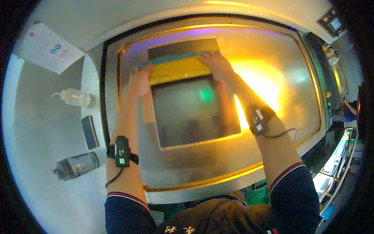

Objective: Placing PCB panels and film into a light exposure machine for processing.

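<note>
Both my arms reach forward over a shiny metal table. My left hand [141,80] grips the left end of a wide yellow bar-shaped piece [180,70] with a blue strip along its far edge. At the right end my right hand [218,65] lies with its fingers over the top; I cannot make out whether the piece is stiff or soft. Under it is a dark, glossy rectangular panel [191,117] that mirrors a green light. Part of the panel shows beyond the piece, the larger part on my side of it.
The metal table [280,128] has a raised rim and bright yellow glare at right. On the white surface at left are a squeeze bottle [76,97], a phone [90,132], a clear bottle [78,165] and a paper sheet [48,48]. Another person [350,108] is at far right.
</note>
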The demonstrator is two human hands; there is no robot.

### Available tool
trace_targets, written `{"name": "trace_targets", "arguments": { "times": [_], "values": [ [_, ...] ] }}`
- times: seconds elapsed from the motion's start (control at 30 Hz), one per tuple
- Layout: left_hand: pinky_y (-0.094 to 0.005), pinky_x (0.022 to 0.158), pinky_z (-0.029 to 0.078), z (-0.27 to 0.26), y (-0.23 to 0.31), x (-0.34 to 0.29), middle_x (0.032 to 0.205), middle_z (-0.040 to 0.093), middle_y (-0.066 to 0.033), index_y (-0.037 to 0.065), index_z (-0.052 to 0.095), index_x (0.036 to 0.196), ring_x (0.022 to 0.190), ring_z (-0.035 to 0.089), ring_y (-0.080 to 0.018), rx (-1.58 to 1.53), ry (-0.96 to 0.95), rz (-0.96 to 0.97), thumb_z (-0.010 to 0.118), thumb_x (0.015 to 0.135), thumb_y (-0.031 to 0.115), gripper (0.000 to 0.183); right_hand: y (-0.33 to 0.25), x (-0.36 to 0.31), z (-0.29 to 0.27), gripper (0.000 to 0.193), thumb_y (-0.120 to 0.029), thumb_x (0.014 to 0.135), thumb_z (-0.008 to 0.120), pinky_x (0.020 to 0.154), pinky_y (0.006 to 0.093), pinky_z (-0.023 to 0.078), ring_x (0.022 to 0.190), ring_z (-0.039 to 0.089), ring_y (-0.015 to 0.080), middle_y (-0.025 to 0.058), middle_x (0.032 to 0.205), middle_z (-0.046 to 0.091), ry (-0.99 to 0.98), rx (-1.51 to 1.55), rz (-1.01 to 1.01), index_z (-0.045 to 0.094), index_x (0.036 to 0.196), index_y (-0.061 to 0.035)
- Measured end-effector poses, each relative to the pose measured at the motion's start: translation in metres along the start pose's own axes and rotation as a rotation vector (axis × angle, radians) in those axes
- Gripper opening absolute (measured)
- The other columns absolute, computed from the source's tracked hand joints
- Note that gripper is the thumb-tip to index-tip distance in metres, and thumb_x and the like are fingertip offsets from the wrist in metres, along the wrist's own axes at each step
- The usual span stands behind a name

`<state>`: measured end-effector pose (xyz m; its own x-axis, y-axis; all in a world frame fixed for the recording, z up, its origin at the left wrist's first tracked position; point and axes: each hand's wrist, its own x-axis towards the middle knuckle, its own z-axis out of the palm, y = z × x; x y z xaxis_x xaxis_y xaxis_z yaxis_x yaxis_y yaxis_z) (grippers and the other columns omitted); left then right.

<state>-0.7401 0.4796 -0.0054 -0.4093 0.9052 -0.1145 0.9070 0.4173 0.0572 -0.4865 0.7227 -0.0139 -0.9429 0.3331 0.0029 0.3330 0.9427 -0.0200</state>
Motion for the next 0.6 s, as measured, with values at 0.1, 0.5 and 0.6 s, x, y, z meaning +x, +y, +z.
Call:
{"name": "trace_targets", "arguments": {
  "times": [0.1, 0.5, 0.6],
  "values": [
    [-0.0593, 0.108, 0.036, 0.004, 0.037, -0.068, 0.144, 0.051, -0.0074, 0.017, 0.038, 0.147, 0.128, 0.047, -0.0456, 0.02, -0.01, 0.014, 0.063, 0.075, -0.002, 0.079, -0.014, -0.079, 0.014, 0.077, 0.0, 0.07, 0.062, 0.109, 0.0475, 0.039, 0.133, 0.045, 0.0361, 0.0075, 0.15, 0.044, 0.061, -0.023, -0.073, 0.044, 0.144, -0.0144],
    [-0.0575, 0.107, 0.035, 0.003, 0.179, -0.354, 0.153, 0.041, -0.0016, 0.019, 0.038, 0.149, 0.131, 0.045, -0.0448, -0.098, -0.395, 0.055, 0.061, 0.082, 0.012, 0.071, -0.112, -0.389, -0.043, 0.064, -0.017, 0.084, 0.06, 0.112, 0.0497, 0.034, 0.137, 0.042, 0.0307, 0.0044, 0.151, 0.043, -0.27, 0.19, -0.147, 0.041, 0.145, -0.0167],
    [-0.0566, 0.107, 0.036, 0.009, 0.208, -0.355, 0.155, 0.038, -0.0015, 0.019, 0.038, 0.149, 0.134, 0.042, -0.0447, -0.1, -0.583, 0.007, 0.062, 0.082, 0.012, 0.071, -0.094, -0.411, -0.038, 0.066, -0.018, 0.083, 0.063, 0.113, 0.0474, 0.033, 0.137, 0.042, 0.0293, 0.0034, 0.15, 0.045, -0.283, 0.239, -0.134, 0.041, 0.146, -0.0175]
  ]
}}
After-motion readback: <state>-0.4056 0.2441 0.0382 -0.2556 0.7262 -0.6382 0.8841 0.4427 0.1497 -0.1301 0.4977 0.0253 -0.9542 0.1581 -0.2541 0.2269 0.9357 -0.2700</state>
